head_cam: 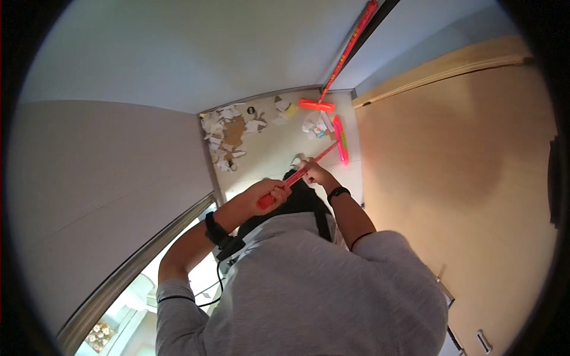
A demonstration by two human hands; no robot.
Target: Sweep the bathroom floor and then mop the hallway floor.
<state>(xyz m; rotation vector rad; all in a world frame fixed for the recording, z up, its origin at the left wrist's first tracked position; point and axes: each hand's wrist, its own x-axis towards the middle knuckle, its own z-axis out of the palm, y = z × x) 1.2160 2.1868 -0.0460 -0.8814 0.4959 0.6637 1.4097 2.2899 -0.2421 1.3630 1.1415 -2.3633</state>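
My left hand (270, 192) is closed around the top end of a red broom handle (326, 152). Lower down the same stick, my right hand (315, 172) grips it. The handle slants away to a bright pink and green broom head (341, 140) on the floor at the right. Just left of that head lies a small heap of litter (319, 126), with white paper, clear plastic and a bit of cardboard. A larger spread of torn paper and brown cardboard (232, 131) covers the floor along the left wall.
A red floor squeegee or mop (317, 105) leans in the far corner, its handle up the wall. More scraps (285, 109) lie near the far skirting. A wooden door (436, 133) stands at the right. My shoe (297, 161) is close below the hands.
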